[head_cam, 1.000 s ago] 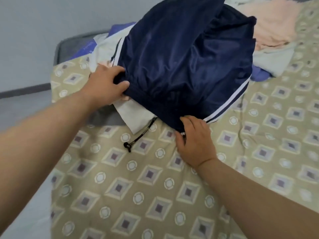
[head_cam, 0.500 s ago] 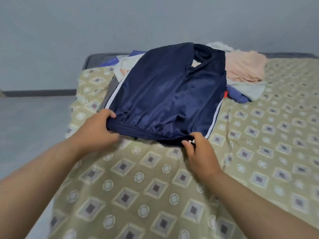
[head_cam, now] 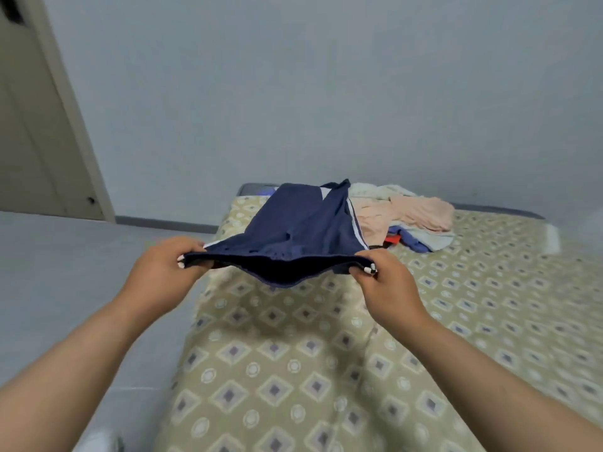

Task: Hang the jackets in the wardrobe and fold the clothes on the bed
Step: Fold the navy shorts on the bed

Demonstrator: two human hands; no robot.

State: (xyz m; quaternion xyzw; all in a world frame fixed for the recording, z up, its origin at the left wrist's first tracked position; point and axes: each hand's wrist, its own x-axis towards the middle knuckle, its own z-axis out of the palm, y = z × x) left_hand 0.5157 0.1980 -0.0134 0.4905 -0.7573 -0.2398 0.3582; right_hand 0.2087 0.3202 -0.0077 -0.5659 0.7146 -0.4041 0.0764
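A pale grey wall is seen far beyond the fingers, across the whole background. Below and ahead of the fingers a bed is spread with an olive sheet printed with diamonds and circles. A grey floor is seen off to the left of the left-hand fingers, and a beige door stands well above and to the left of them. A pair of navy shorts with white side stripes is held up above the sheet, its waistband stretched taut between the two hands and its legs trailing away from the fingers toward the far end of the bed. Past the right-hand fingers a heap of clothes is piled on the bed, made up of a peach garment, a cream garment behind it, a blue-purple garment in front, and a small red item nearest the fingers. Whether the shorts' far end rests on the heap cannot be told. One end of the waistband is pinched by the left hand, its fingers curled over the cloth. The other end is gripped in the same way by the right hand.
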